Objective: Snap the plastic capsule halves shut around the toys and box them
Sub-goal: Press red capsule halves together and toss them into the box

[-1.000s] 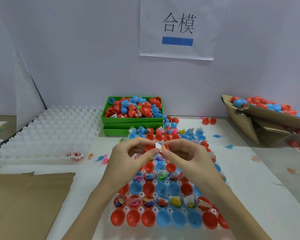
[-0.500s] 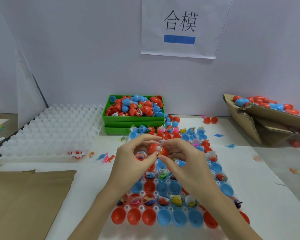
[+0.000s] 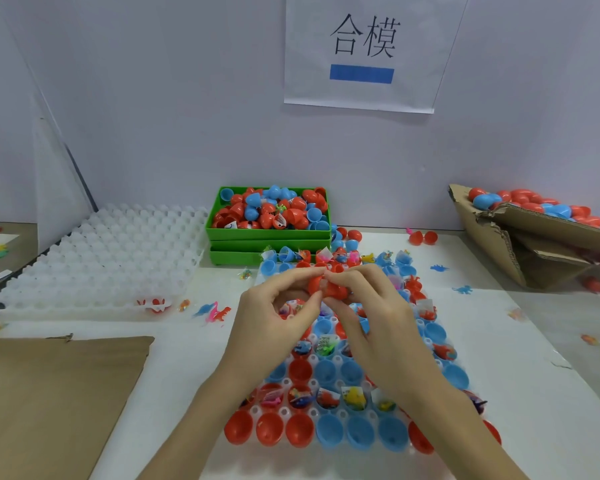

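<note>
Both hands meet above the middle of a white holder tray (image 3: pixel 314 411) filled with red and blue capsule halves, some with small packed toys inside. My left hand (image 3: pixel 274 318) and my right hand (image 3: pixel 371 315) each pinch one side of a red capsule (image 3: pixel 328 285), its two halves pressed together between the fingertips. A row of empty red and blue halves (image 3: pixel 300 433) lines the tray's near edge. At the right, a tilted cardboard box (image 3: pixel 534 237) holds several closed red and blue capsules.
A green bin (image 3: pixel 269 233) of loose capsule halves stands behind the tray. Stacked white empty trays (image 3: pixel 97 258) lie at the left, a flat cardboard sheet (image 3: pixel 49 393) at the near left. Small loose toys (image 3: pixel 215 311) are scattered on the white table.
The hands have drawn closer together and the red halves between them have closed onto each other; the white toy packet seen between the fingers earlier is now hidden.
</note>
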Motion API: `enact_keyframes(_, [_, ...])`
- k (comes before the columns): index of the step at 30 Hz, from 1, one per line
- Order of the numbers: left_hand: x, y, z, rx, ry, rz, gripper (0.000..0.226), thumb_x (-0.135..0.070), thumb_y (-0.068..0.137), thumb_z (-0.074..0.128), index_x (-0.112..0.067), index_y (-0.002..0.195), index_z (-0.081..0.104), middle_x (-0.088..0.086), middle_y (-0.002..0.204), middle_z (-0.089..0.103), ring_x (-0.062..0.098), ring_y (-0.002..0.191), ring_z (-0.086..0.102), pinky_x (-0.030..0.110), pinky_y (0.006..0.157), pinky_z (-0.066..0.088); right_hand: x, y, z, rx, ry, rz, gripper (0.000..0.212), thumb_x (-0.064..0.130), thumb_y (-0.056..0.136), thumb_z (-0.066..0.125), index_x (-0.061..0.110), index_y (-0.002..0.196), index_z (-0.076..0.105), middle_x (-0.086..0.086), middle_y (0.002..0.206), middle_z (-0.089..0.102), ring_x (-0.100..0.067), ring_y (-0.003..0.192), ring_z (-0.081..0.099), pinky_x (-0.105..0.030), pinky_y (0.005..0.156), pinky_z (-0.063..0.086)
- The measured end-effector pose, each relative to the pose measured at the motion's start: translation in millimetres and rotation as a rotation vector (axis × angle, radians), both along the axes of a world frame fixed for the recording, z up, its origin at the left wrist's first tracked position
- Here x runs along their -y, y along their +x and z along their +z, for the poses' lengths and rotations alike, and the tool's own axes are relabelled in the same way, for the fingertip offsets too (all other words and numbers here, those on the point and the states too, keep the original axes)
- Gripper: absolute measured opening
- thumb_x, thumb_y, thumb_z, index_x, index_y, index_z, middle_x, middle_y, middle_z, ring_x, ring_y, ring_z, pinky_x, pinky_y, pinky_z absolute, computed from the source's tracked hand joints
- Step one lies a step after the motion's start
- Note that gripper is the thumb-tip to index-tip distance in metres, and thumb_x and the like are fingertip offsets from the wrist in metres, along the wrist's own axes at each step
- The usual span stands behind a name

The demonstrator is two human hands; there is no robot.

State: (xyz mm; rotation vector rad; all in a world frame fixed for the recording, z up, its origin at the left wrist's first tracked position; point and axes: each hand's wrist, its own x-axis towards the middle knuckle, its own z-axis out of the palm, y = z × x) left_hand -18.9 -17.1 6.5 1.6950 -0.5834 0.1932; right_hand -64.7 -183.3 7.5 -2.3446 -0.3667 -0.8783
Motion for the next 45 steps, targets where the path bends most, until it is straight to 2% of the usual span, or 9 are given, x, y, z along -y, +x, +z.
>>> enact_keyframes(5, [3.7,0.2,-0.5,-0.057,-0.096,0.015,0.024,-0.004,0.093,0.075,-0.018,0.113,0.076,-0.006,0.104,0.079,0.014,0.102,0.075,0.024,0.089,0.060,-1.8,-0.1,1.4,-0.060,0.071,0.084,0.024,0.016,0.098,0.070,0.018,0.121,0.064,0.007,0.115,0.057,-0.005,0.099,0.062,-0.011,0.088,0.051])
enact_keyframes(12, [-1.5,-1.8,7.9,-0.148,-0.134,-0.119,0.026,-0.009,0.097,0.071,-0.015,0.122,0.076,-0.005,0.112,0.079,0.011,0.109,0.074,0.019,0.092,0.056,2.3,0.6,2.7,0.045,0.047,0.021,0.022,0.019,0.096,0.071,0.015,0.118,0.069,0.005,0.108,0.068,-0.004,0.090,0.063,-0.007,0.085,0.049])
enact_keyframes(17, [-3.8,-1.9,9.5,-0.118,-0.128,-0.107,0.027,-0.011,0.095,0.074,-0.021,0.120,0.078,-0.007,0.111,0.079,0.010,0.110,0.073,0.017,0.090,0.056,1.3,-0.3,4.2,0.067,0.138,0.009,0.038,0.024,0.089,0.077,0.014,0.124,0.066,0.011,0.105,0.068,0.007,0.094,0.062,-0.003,0.084,0.048])
enact_keyframes(22, [-8.2,0.0,13.2,-0.168,-0.192,-0.147,0.028,-0.019,0.090,0.078,-0.025,0.117,0.080,-0.004,0.112,0.080,0.013,0.112,0.074,0.021,0.092,0.057,2.7,-1.4,8.0,0.045,0.253,0.107,0.033,0.026,0.090,0.076,0.019,0.122,0.071,0.011,0.113,0.069,-0.006,0.104,0.067,-0.017,0.086,0.057])
enact_keyframes(29, [-10.7,3.4,14.7,-0.262,-0.266,-0.174,0.032,-0.034,0.078,0.089,-0.025,0.107,0.080,0.005,0.110,0.080,0.025,0.109,0.075,0.045,0.098,0.059,-0.3,-4.9,10.1,-0.042,0.579,0.260,0.040,0.021,0.086,0.078,0.015,0.125,0.069,0.010,0.112,0.075,-0.013,0.106,0.073,-0.023,0.089,0.059])
enact_keyframes(34, [-7.7,-2.2,16.8,-0.140,-0.325,-0.130,0.028,-0.020,0.076,0.093,-0.018,0.101,0.080,0.005,0.106,0.081,0.022,0.106,0.076,0.032,0.088,0.063,-6.9,-8.5,8.9,-0.023,0.564,0.260,0.040,0.014,0.097,0.065,0.016,0.137,0.065,0.006,0.127,0.071,-0.012,0.116,0.069,-0.021,0.093,0.057])
enact_keyframes(38, [-3.6,-6.1,16.3,-0.020,-0.326,-0.083,0.031,-0.001,0.080,0.085,-0.006,0.109,0.078,0.003,0.109,0.080,0.020,0.106,0.077,0.027,0.089,0.062,-11.6,-10.2,1.4,-0.017,0.397,0.188,0.048,0.007,0.103,0.054,0.011,0.150,0.050,0.014,0.113,0.071,0.009,0.076,0.063,-0.007,0.070,0.048])
enact_keyframes(41, [-3.8,-6.8,14.8,-0.009,-0.320,-0.080,0.032,0.000,0.079,0.085,-0.006,0.109,0.077,0.002,0.110,0.080,0.020,0.104,0.077,0.027,0.087,0.062,-9.8,-10.6,0.5,-0.022,0.362,0.188,0.058,-0.006,0.098,0.054,0.009,0.153,0.046,0.004,0.127,0.071,0.000,0.082,0.068,-0.011,0.072,0.051])
enact_keyframes(45, [-2.5,-7.5,14.9,0.015,-0.307,-0.076,0.033,-0.005,0.077,0.085,-0.008,0.109,0.078,0.001,0.112,0.080,0.020,0.105,0.077,0.026,0.087,0.062,-10.9,-10.7,-0.2,-0.009,0.471,0.216,0.044,0.002,0.104,0.055,0.010,0.147,0.054,0.009,0.113,0.074,0.004,0.079,0.067,-0.009,0.070,0.051])
